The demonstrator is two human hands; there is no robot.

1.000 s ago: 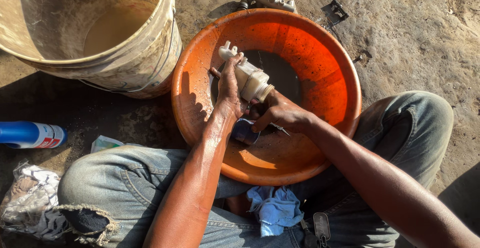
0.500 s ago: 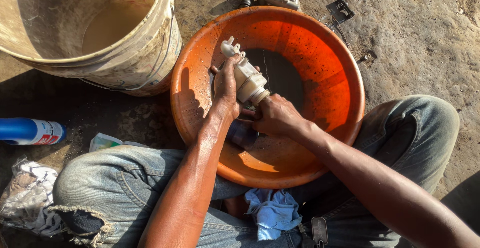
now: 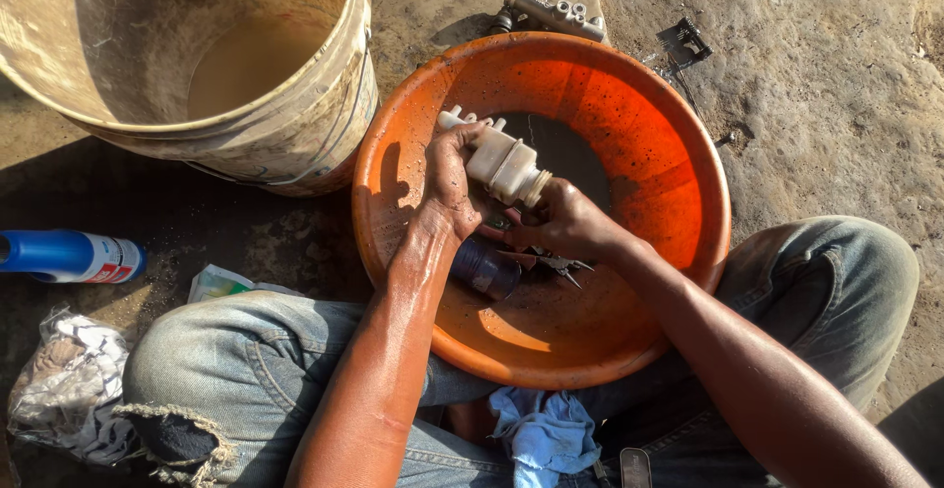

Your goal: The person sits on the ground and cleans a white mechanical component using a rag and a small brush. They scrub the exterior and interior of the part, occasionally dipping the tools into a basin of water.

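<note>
On rough, sunlit concrete ground (image 3: 836, 85) streaked with dirt and long shadows, a seated person in worn blue jeans (image 3: 246, 360) works over an orange plastic basin (image 3: 678, 164) set between the knees. The left hand (image 3: 447, 178) is closed over the top of a white plastic reservoir (image 3: 501, 164), a small bottle-like part with nozzles, while the right hand (image 3: 560, 223) curls its fingers round the capped lower end; both hands are wet. The reservoir sits over the middle of the basin, its long axis running from ten o'clock to four o'clock, nozzle end toward ten o'clock and round neck toward four. Inside the basin lie dark liquid (image 3: 570, 149) pooled at the bottom, a dark cylindrical part (image 3: 484, 267) beneath the left wrist, and a small metal piece (image 3: 560, 264) just under the right hand. At ten o'clock from the basin stands a large dirty white bucket (image 3: 295, 144), touching the basin's rim and holding murky liquid (image 3: 246, 60). At twelve o'clock a grey metal cylinder body (image 3: 553, 8) rests on the ground; at nine o'clock lies a blue spray can (image 3: 59, 255), with crumpled rags (image 3: 64, 390) below it. A blue cloth (image 3: 546, 434) sits at six o'clock.
</note>
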